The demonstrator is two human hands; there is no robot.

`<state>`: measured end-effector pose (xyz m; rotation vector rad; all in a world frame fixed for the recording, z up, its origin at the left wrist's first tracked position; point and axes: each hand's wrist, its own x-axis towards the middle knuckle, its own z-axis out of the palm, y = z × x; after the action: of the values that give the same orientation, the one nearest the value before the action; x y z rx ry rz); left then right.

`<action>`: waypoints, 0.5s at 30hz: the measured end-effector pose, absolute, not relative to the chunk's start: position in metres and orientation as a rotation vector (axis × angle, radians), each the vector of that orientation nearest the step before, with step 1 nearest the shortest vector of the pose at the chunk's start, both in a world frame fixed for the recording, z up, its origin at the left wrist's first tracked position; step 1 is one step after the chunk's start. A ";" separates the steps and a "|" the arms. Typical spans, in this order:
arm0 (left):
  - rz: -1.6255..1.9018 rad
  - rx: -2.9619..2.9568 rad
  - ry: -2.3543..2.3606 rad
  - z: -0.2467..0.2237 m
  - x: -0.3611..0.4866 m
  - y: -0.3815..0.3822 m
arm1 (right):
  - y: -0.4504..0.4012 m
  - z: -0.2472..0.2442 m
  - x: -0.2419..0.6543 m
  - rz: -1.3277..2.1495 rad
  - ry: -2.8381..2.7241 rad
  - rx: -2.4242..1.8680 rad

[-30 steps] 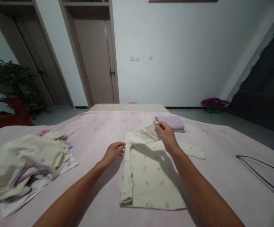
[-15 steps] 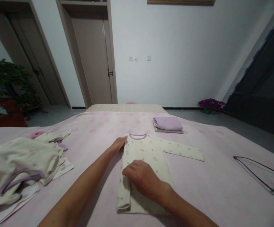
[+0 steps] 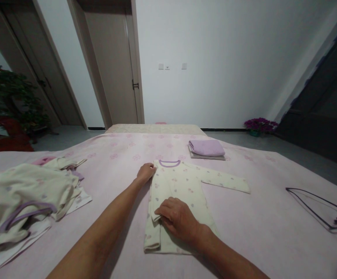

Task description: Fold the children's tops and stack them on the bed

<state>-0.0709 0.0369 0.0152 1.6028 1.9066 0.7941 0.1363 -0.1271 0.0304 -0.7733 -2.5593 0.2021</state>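
A cream long-sleeved shirt with a small printed pattern and a purple neckline lies flat before me. Its left side is folded inward, and that sleeve runs down along the fold. At the shirt's left shoulder, my left hand pinches the folded edge. Lower down, my right hand lies over the front, its fingers closed on the end of the folded sleeve. The other sleeve stretches out to the right. Part of the shirt's lower front is hidden under my right hand and forearm.
A heap of cream clothes lies on the pink bedspread at left. Folded purple cloth sits on a grey piece beyond the shirt. A black hanger lies at right. Purple flowers stand on the floor.
My right hand has shifted slightly rightward over the shirt, and the folded sleeve's end now shows at its fingertips. My left hand stays at the shoulder. The view has tipped down a little.
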 end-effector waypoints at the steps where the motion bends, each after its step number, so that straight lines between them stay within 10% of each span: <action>1: 0.776 1.610 1.925 0.014 -0.071 0.038 | -0.127 0.029 0.136 0.190 -2.572 -0.742; 15: 0.823 1.583 1.852 0.011 -0.074 0.034 | -0.138 0.033 0.140 0.162 -2.621 -0.523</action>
<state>-0.0741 0.0340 0.0110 1.5828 1.8523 0.8229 0.1403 -0.1378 0.0331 -0.5225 -2.6212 0.1622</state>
